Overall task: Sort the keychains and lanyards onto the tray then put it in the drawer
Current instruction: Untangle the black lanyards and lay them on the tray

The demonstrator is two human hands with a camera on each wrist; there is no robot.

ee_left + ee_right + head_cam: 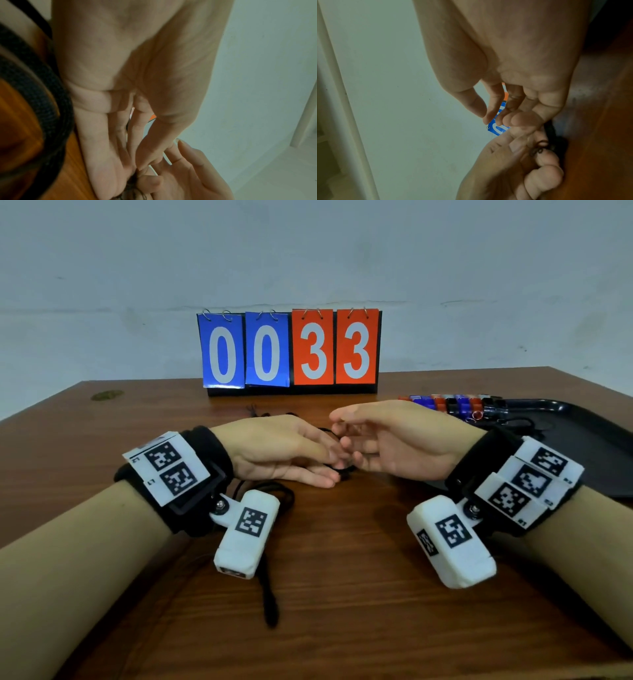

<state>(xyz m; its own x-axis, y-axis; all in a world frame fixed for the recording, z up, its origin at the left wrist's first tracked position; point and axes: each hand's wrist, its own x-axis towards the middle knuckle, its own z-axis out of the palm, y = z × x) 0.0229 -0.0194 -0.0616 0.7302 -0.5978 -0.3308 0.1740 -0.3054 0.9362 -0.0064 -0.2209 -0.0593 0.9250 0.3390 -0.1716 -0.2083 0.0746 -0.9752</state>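
A black lanyard [270, 604] trails across the wooden table from under my left wrist to the spot where both hands meet. My left hand [329, 470] lies low on the table and, in the right wrist view, its fingers [544, 174] curl round the lanyard's thin black cord [539, 147]. My right hand [346, 446] faces it, lower fingers curled onto the same cord, thumb and forefinger held apart. At the right lies a dark tray [589, 440] with a row of blue, red and black keychains [452, 404] along its far end.
A flip scoreboard [291, 350] reading 0033 stands at the back of the table against the pale wall. More thin black cord [255, 410] lies behind my left hand. The table's near edge runs along the bottom right.
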